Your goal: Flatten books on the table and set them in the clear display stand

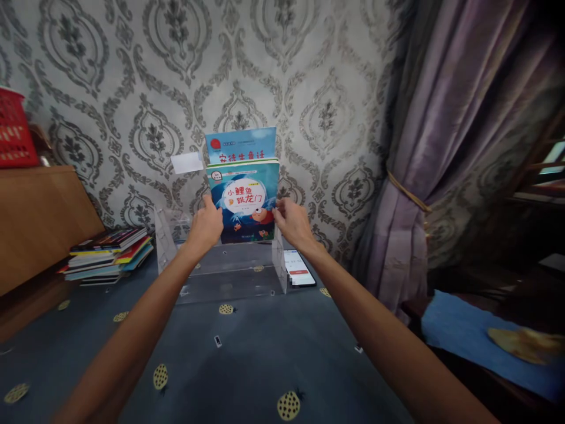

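Both hands are gripping a picture book [244, 201] with a blue-green cover, holding it upright in a clear acrylic rack [220, 268]. The left hand [206, 227] is grasping the book's left edge, with the thumb lying over the cover near its lower left part. The right hand [292, 224] is grasping the right edge, its fingers curled round the side. The book's lower edge is sitting down inside the rack, at the rack's right end, while its top is standing well above the clear walls.

Just behind it a second book [241, 144] with a light blue cover is standing upright, showing only its top strip above the front one. A small white card [187, 162] is sticking out beside it to the left, against the patterned wallpaper [132, 70].

The rack is resting on a worktop covered by a dark blue cloth [247, 353] with yellow dotted shapes. A phone [299, 268] with a lit screen is lying just right of the rack. A stack of books [108, 253] is lying flat to the left, well apart from the hands, next to a wooden cabinet [39, 218] with a red basket [15, 129] on top. A purple curtain [441, 147], tied back, is hanging on the right.
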A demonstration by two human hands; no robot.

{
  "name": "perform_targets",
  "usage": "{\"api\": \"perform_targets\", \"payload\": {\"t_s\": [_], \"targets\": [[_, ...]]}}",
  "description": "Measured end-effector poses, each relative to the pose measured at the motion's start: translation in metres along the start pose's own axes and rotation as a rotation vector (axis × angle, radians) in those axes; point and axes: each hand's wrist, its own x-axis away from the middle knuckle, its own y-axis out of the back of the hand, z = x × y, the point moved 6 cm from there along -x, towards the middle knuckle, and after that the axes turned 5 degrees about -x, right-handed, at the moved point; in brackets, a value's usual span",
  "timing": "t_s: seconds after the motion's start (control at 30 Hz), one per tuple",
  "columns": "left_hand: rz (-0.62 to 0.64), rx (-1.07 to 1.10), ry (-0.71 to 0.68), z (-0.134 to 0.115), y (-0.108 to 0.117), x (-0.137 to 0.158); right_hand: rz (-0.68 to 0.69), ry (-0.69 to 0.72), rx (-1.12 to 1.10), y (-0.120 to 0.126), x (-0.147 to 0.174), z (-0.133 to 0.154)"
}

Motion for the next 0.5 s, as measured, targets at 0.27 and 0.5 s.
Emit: {"api": "perform_targets", "payload": {"t_s": [0.27, 0.5], "targets": [[0.034, -0.037, -0.019, 0.001, -0.003, 0.001, -0.099, 0.030, -0.113, -0.003, -0.007, -0.003], [0.058, -0.040, -0.022, 0.000, -0.003, 0.001, -0.069, 0.034, -0.171, -0.011, -0.017, -0.006]]}}
